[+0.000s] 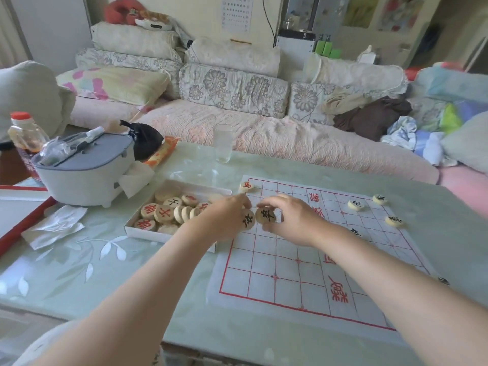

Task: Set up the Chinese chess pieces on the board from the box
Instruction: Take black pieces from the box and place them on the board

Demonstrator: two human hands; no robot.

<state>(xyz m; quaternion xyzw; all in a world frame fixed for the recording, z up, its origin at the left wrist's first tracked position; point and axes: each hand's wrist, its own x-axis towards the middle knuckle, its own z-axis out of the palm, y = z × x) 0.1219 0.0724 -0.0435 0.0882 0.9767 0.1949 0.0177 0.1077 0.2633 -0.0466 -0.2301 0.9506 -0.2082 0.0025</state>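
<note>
A white board with red grid lines (280,262) lies on the table at the right. Left of it stands a white box (148,232) holding several wooden pieces (163,213) with red and black characters. My left hand (224,220) pinches a black-marked piece (247,219) over the board's left edge. My right hand (293,220) holds another black-marked piece (266,215) right beside it. A red-marked piece (247,186) sits on the board's far left corner. Black-marked pieces (356,205) sit on the far right part of the board.
A grey-lidded white appliance (84,170) stands at the table's back left with a bottle (25,133) behind it. An empty glass (223,143) stands at the far edge. Crumpled tissue (55,225) lies left of the box. A sofa with cushions runs behind the table.
</note>
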